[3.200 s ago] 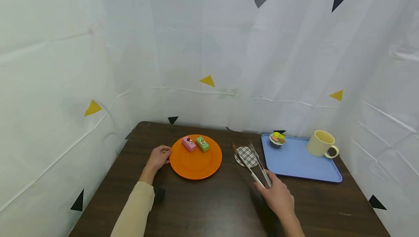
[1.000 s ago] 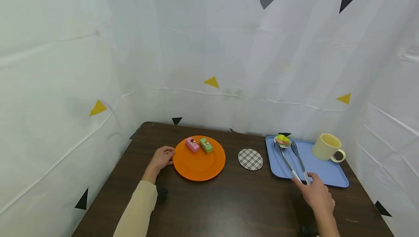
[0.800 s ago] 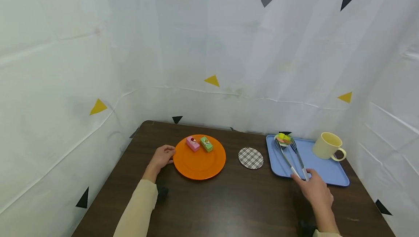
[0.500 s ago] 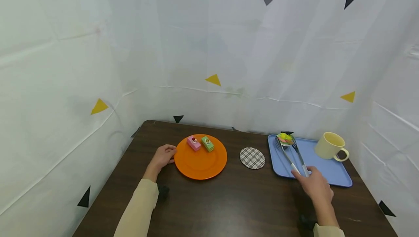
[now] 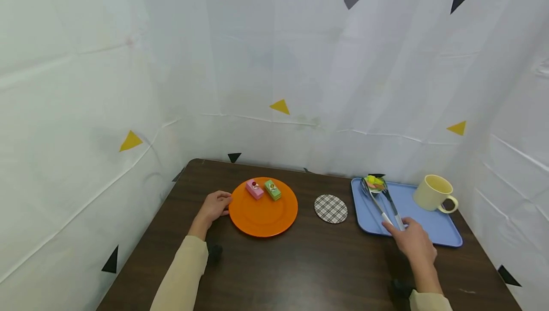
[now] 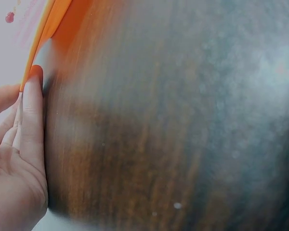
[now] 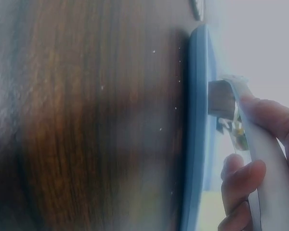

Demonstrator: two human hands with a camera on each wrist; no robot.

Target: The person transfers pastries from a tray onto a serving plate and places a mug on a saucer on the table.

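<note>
My left hand (image 5: pixel 213 207) pinches the left rim of an orange plate (image 5: pixel 261 220); in the left wrist view the thumb lies above the rim and a finger (image 6: pixel 32 120) below it. A pink toy cake (image 5: pixel 255 189) and a green toy cake (image 5: pixel 272 190) sit toward the plate's back. My right hand (image 5: pixel 413 244) grips white-handled tongs (image 5: pixel 387 218) reaching over a blue tray (image 5: pixel 429 230). Their metal tips stand on either side of a small dark cup with yellow, pink and green topping (image 5: pixel 376 183). The right wrist view shows the cup's grey side (image 7: pixel 221 98) beyond the tongs.
A yellow mug (image 5: pixel 431 194) stands at the tray's right end, handle to the right. Between plate and tray lies a round checked coaster (image 5: pixel 330 209). White curtains (image 5: pixel 274 53) hang close behind and beside the dark wooden table (image 5: pixel 279 273).
Since the oldest frame, my right hand has carried the tongs rightward from above the coaster to the cup on the tray. The left hand has stayed at the plate.
</note>
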